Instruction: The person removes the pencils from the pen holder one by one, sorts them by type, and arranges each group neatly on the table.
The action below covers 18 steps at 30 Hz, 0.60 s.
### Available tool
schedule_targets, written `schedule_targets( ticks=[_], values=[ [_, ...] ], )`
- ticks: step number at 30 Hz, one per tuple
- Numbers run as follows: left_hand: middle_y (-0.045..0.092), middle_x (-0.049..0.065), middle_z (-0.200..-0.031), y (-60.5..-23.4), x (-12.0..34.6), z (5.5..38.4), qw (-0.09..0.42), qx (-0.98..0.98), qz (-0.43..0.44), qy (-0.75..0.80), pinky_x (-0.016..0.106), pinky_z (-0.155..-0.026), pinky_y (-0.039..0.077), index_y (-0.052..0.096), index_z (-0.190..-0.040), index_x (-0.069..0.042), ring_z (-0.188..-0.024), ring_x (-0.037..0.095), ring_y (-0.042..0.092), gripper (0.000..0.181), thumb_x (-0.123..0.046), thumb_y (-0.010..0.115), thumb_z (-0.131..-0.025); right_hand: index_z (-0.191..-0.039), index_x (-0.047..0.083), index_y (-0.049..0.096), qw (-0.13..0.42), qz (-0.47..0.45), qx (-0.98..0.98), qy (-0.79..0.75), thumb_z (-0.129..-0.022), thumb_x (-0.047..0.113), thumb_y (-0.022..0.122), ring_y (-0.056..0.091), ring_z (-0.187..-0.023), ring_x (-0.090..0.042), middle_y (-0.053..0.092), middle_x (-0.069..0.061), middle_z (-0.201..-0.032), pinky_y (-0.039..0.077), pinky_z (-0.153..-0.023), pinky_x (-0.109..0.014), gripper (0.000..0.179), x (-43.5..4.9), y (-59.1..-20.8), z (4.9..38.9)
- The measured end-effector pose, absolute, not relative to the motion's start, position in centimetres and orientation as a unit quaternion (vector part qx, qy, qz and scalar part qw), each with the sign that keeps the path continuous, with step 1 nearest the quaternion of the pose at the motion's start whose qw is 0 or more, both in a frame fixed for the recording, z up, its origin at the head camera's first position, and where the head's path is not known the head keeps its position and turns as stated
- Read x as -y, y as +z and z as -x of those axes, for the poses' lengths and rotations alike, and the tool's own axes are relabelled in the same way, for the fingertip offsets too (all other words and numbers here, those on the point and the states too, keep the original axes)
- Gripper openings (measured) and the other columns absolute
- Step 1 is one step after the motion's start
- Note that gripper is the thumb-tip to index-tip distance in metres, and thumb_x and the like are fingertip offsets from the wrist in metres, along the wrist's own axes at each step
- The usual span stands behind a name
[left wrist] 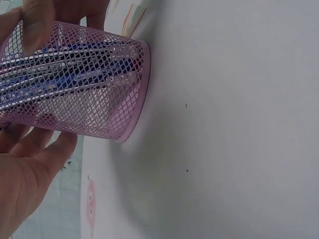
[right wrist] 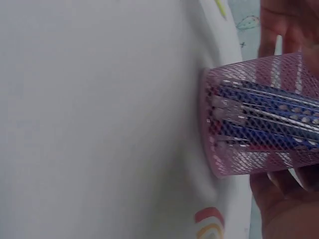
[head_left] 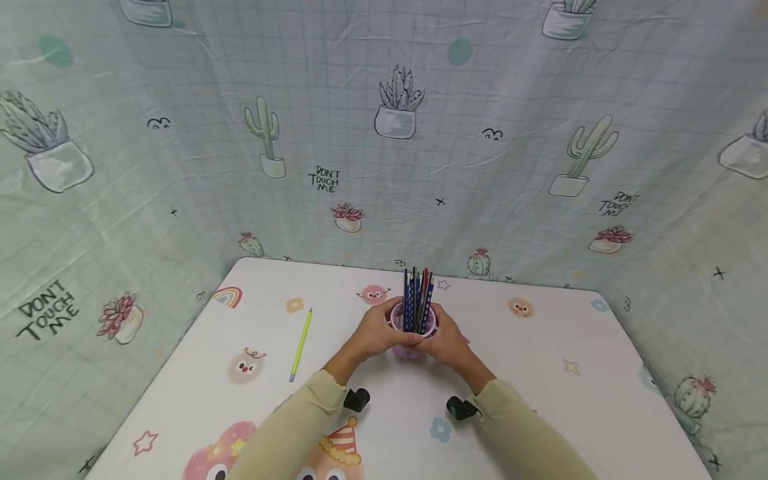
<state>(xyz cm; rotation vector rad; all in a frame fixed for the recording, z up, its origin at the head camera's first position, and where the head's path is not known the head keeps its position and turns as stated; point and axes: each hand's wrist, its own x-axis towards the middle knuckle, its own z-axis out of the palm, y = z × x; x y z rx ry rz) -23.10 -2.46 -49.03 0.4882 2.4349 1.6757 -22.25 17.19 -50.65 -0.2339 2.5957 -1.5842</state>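
A pink mesh pen holder [head_left: 408,352] stands upright between both hands near the middle of the table. My left hand [head_left: 379,331] grips its left side and my right hand [head_left: 447,337] its right, thumbs toward the near side. Several pencils [head_left: 418,300], mostly dark blue patterned, one with a red end, stick out of its top. Through the mesh [left wrist: 99,107] their lower ends show near the base in both wrist views. Whether the base [right wrist: 207,124] touches the table or hovers just above it, I cannot tell.
A yellow-green pencil [head_left: 302,343] lies on the white table [head_left: 528,413], left of the hands. Behind and beside the table hangs a cactus-print cloth [head_left: 372,160]. A black device [head_left: 357,400] sits at the left wrist, another black device [head_left: 461,408] at the right.
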Motion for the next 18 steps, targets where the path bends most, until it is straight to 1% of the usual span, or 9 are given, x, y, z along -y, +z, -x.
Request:
schedule_targets(
  ticks=[3,7,9,11,13,14,16,18],
  values=[
    [0.072,0.005,-0.132,-49.1,2.5,23.0,0.073,-0.807,-0.162,0.563,0.045,-0.106,0.055,0.061,-0.143,-0.021,-0.118,0.022,0.067,0.079,-0.033,0.096,-0.073,-0.152,0.008,0.042,0.08,0.104,-0.837,-0.531,-0.079,0.022,0.092,0.051,-0.143,-0.038,0.054,-0.017,-0.153,0.043,-0.119,-0.059,0.09,-17.8,-50.1,22.4],
    [0.072,0.004,-0.132,-49.2,2.4,23.0,0.074,-0.8,-0.166,0.572,0.046,-0.107,0.055,0.061,-0.143,-0.021,-0.119,0.023,0.067,0.078,-0.031,0.096,-0.074,-0.156,0.01,0.039,0.139,0.124,-0.814,-0.55,-0.083,0.012,0.084,0.035,-0.155,-0.042,0.044,-0.015,-0.163,0.033,-0.123,-0.063,0.086,-19.2,-49.3,23.1],
    [0.072,0.004,-0.133,-49.2,2.3,23.0,0.074,-0.797,-0.168,0.575,0.047,-0.108,0.054,0.061,-0.144,-0.021,-0.12,0.024,0.067,0.078,-0.029,0.096,-0.074,-0.156,0.009,0.038,0.155,0.124,-0.806,-0.558,-0.084,0.002,0.076,0.031,-0.157,-0.043,0.042,-0.016,-0.164,0.029,-0.125,-0.063,0.082,-19.7,-48.6,23.5],
    [0.073,0.005,-0.132,-49.1,2.3,23.0,0.074,-0.796,-0.171,0.577,0.048,-0.108,0.054,0.061,-0.144,-0.019,-0.121,0.024,0.067,0.078,-0.028,0.096,-0.074,-0.156,0.006,0.039,0.157,0.119,-0.803,-0.562,-0.086,-0.006,0.066,0.035,-0.155,-0.044,0.045,-0.019,-0.161,0.028,-0.125,-0.063,0.076,-20.1,-47.8,24.0],
    [0.073,0.007,-0.131,-49.1,2.2,23.1,0.073,-0.795,-0.17,0.577,0.049,-0.109,0.053,0.062,-0.143,-0.018,-0.12,0.026,0.067,0.078,-0.026,0.096,-0.074,-0.155,0.002,0.038,0.147,0.111,-0.793,-0.58,-0.089,-0.013,0.055,0.038,-0.152,-0.044,0.046,-0.023,-0.159,0.032,-0.125,-0.061,0.07,-20.3,-47.0,24.4],
    [0.073,0.007,-0.13,-49.1,2.2,23.1,0.072,-0.796,-0.169,0.577,0.05,-0.109,0.053,0.062,-0.143,-0.017,-0.12,0.026,0.067,0.078,-0.026,0.096,-0.073,-0.154,0.0,0.038,0.139,0.108,-0.785,-0.594,-0.091,-0.015,0.05,0.041,-0.151,-0.044,0.046,-0.025,-0.158,0.035,-0.123,-0.059,0.066,-20.3,-46.7,24.6],
    [0.073,0.009,-0.129,-49.0,2.3,23.1,0.07,-0.798,-0.167,0.575,0.051,-0.109,0.053,0.062,-0.143,-0.015,-0.119,0.027,0.067,0.079,-0.025,0.096,-0.073,-0.153,-0.004,0.038,0.119,0.098,-0.762,-0.629,-0.092,-0.016,0.043,0.046,-0.147,-0.043,0.046,-0.028,-0.156,0.041,-0.12,-0.053,0.062,-20.3,-46.1,25.0],
    [0.073,0.009,-0.131,-49.0,2.3,23.1,0.067,-0.8,-0.167,0.572,0.051,-0.109,0.053,0.062,-0.143,-0.015,-0.121,0.028,0.067,0.079,-0.026,0.096,-0.073,-0.151,-0.006,0.04,0.095,0.083,-0.738,-0.663,-0.095,-0.014,0.04,0.053,-0.141,-0.036,0.047,-0.028,-0.154,0.047,-0.117,-0.044,0.057,-20.2,-45.5,25.4]
  ],
)
